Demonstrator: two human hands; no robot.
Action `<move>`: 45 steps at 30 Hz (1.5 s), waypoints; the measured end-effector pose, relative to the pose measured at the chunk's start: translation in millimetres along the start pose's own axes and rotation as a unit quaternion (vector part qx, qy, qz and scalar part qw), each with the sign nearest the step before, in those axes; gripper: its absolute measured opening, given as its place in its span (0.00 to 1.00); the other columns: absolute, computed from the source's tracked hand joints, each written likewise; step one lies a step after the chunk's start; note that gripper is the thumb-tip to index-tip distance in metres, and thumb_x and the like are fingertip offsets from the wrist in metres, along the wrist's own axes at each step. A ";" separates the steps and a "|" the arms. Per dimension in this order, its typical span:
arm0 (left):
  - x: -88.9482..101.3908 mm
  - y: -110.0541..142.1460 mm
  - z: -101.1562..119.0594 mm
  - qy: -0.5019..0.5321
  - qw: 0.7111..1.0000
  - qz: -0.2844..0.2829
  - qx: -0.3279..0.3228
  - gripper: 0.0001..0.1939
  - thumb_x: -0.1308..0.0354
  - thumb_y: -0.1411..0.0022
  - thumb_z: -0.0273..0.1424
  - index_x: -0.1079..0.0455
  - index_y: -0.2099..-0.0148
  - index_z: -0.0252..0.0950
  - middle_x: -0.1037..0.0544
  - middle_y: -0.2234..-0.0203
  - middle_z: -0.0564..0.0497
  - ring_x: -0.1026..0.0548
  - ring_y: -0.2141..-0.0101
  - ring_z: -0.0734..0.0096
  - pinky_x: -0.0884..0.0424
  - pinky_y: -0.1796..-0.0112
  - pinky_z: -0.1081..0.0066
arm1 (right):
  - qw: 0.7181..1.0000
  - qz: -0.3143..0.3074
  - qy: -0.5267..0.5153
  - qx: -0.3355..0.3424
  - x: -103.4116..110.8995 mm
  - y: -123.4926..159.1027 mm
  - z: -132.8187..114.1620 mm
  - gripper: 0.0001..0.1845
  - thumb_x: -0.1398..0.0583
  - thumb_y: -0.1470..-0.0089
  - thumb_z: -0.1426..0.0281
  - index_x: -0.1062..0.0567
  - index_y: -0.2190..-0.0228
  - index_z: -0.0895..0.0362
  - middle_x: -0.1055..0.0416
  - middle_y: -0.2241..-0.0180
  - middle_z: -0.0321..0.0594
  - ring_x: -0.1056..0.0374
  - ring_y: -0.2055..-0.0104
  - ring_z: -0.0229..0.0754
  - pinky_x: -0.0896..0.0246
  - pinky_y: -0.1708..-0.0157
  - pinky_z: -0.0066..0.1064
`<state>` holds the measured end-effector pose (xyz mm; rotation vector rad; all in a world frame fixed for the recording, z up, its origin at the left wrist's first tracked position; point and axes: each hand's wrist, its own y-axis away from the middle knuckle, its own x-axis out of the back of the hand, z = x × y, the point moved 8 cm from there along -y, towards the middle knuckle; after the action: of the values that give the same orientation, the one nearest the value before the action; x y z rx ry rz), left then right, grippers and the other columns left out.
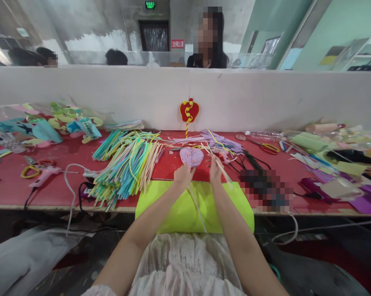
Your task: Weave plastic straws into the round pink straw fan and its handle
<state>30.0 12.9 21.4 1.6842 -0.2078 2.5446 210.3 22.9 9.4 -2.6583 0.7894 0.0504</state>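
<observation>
My left hand point(183, 174) is closed on the lower edge of a pale purple foam shape point(191, 156) with pink beading, held just above the red table point(58, 189). Close on its right, my right hand point(215, 170) pinches a thin pale strip point(225, 170) that slants up toward the purple shape. A white strip point(197, 207) trails from my hands down across the yellow-green foam sheet point(173, 213), which hangs over the table's front edge.
A big pile of pastel foam strips point(126, 168) lies to the left, beside a glue gun point(45, 176) and cables. Purple strips point(217, 142), scissors point(267, 147) and foam scraps lie right. A red ornament point(189, 112) leans on the white divider; a person sits behind it.
</observation>
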 end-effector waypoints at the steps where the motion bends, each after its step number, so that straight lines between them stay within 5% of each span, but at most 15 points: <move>1: -5.3 -2.3 -2.6 -0.015 1.000 -0.014 0.009 0.22 0.57 0.42 0.46 0.39 0.54 0.35 0.26 0.65 0.41 0.27 0.63 0.62 0.34 0.65 0.68 | 0.998 0.013 -0.052 -0.033 5.4 -4.5 7.3 0.21 0.51 0.49 0.55 0.30 0.62 0.56 0.30 0.63 0.42 0.36 0.73 0.35 0.41 0.78 0.27; 7: -21.1 -13.1 -11.9 -0.004 1.000 -0.031 0.003 0.14 0.55 0.41 0.38 0.34 0.61 0.35 0.25 0.68 0.43 0.27 0.65 0.65 0.35 0.65 0.69 | 0.957 0.005 -0.249 -0.150 9.5 -15.4 39.8 0.18 0.49 0.50 0.54 0.32 0.72 0.56 0.31 0.76 0.34 0.39 0.79 0.31 0.45 0.82 0.22; 11: -18.7 -23.0 -29.0 0.190 0.982 -0.010 -0.007 0.13 0.53 0.43 0.38 0.36 0.73 0.36 0.29 0.81 0.51 0.29 0.75 0.72 0.37 0.72 0.74 | 0.928 -0.025 -0.330 -0.171 6.9 -18.1 46.2 0.14 0.47 0.49 0.56 0.33 0.74 0.54 0.32 0.77 0.32 0.40 0.80 0.29 0.45 0.84 0.21; 13: -17.1 -29.9 -37.9 0.349 0.937 -0.002 -0.007 0.13 0.49 0.46 0.39 0.40 0.76 0.35 0.34 0.86 0.56 0.34 0.81 0.77 0.40 0.76 0.76 | 0.904 -0.039 -0.386 -0.180 5.4 -18.5 46.3 0.13 0.46 0.49 0.58 0.33 0.75 0.54 0.32 0.78 0.30 0.40 0.80 0.28 0.45 0.84 0.20; 18: -18.9 -39.9 -34.7 0.683 0.728 -0.056 -0.023 0.15 0.45 0.51 0.39 0.44 0.77 0.35 0.41 0.88 0.60 0.41 0.86 0.82 0.45 0.81 0.77 | 0.875 -0.076 -0.436 -0.199 -3.1 -16.4 43.7 0.09 0.44 0.50 0.60 0.30 0.72 0.52 0.30 0.74 0.30 0.40 0.79 0.27 0.44 0.85 0.18; 21: -17.6 -38.4 -29.7 0.733 0.676 -0.065 -0.034 0.13 0.44 0.50 0.37 0.41 0.75 0.33 0.39 0.85 0.58 0.40 0.84 0.83 0.45 0.81 0.78 | 0.889 -0.082 -0.401 -0.202 -8.4 -15.0 43.6 0.10 0.43 0.52 0.60 0.29 0.67 0.50 0.28 0.67 0.30 0.39 0.78 0.27 0.45 0.85 0.18; 32: -14.4 -34.0 -26.0 0.650 0.754 -0.052 -0.083 0.15 0.47 0.48 0.39 0.44 0.77 0.35 0.40 0.88 0.59 0.40 0.85 0.83 0.44 0.82 0.79 | 0.941 -0.109 -0.266 -0.178 -15.7 -7.7 36.5 0.20 0.43 0.55 0.55 0.29 0.60 0.49 0.30 0.57 0.35 0.35 0.76 0.28 0.45 0.85 0.18; 45: -13.5 -34.6 -34.2 0.565 0.821 -0.014 -0.080 0.14 0.50 0.46 0.41 0.44 0.75 0.35 0.41 0.88 0.61 0.43 0.90 0.85 0.46 0.87 0.80 | 0.941 -0.120 -0.252 -0.192 -21.2 -3.9 33.8 0.16 0.42 0.56 0.54 0.28 0.69 0.53 0.26 0.70 0.34 0.36 0.78 0.30 0.46 0.85 0.21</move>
<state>9.1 52.5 -1.9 -0.0577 -0.2638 2.8715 196.8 49.0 -17.9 -2.8711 0.3037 0.8643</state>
